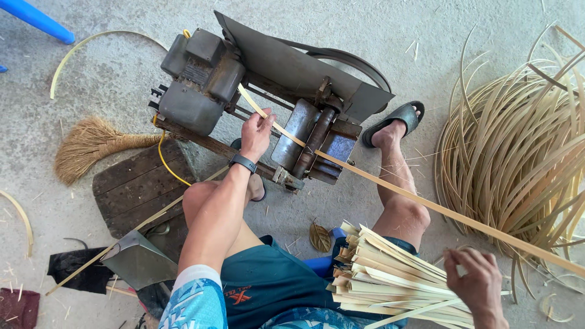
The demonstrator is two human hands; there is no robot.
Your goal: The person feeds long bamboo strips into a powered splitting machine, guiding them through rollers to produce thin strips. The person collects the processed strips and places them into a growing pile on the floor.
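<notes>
A: What is the left hand (256, 131) doing?

B: It reaches forward to the grey machine (268, 97), fingers pinched together on the long bamboo strip (426, 204) just where it comes out past the rollers. A dark band sits on that wrist.

A: And the right hand (476, 283)?

B: Low at the right, fingers curled down onto the bundle of split strips (390, 277) lying across the lap. It touches the top strips; whether it truly grips one I cannot tell.

A: Where does the long strip run?

B: From beside the motor, through the rollers, then slanting across the right knee and off the right edge of the view, just above the right hand.

A: Any room around?

B: Bare concrete floor (109, 61) lies ahead and left of the machine. On the right a big coil of thin strips (518, 152) crowds close to the sandalled foot (393, 125). On the left sit a wooden board (137, 189), a straw broom (91, 143) and a yellow cable (164, 164), close against the machine's edge.
</notes>
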